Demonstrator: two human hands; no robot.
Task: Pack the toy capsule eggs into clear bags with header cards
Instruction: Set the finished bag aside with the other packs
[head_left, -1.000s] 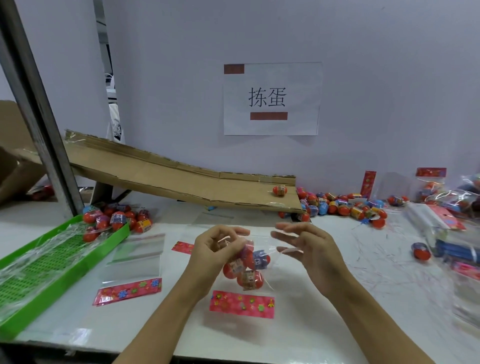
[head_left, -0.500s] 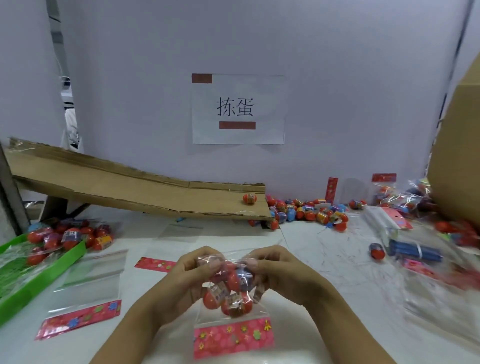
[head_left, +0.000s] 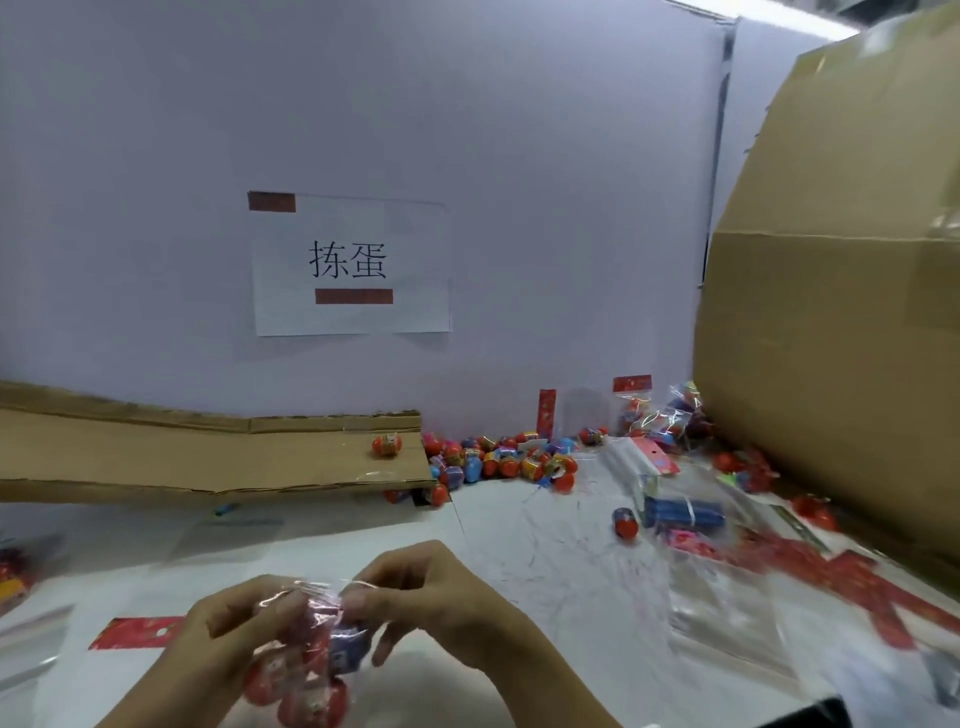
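Note:
Low in the middle of the view, my left hand (head_left: 223, 639) and my right hand (head_left: 441, 603) together pinch the top of a clear bag (head_left: 306, 654) filled with several red and blue capsule eggs. The bag hangs between my hands just above the white table (head_left: 545, 561). A heap of loose capsule eggs (head_left: 498, 462) lies against the back wall. One egg (head_left: 387, 445) rests on the lower end of a cardboard ramp (head_left: 197, 457). A red header card (head_left: 135, 631) on an empty bag lies left of my hands.
A big cardboard box (head_left: 841, 322) fills the right side. Filled bags (head_left: 660, 415) lean at the wall beside it. Empty clear bags with red cards (head_left: 810, 582) lie at the right, along with a blue bundle (head_left: 683, 512) and a single egg (head_left: 625, 521).
My hands closed on the bag's top and lifted it off the table. The view swung right, so the green tray left the frame and the big box came in.

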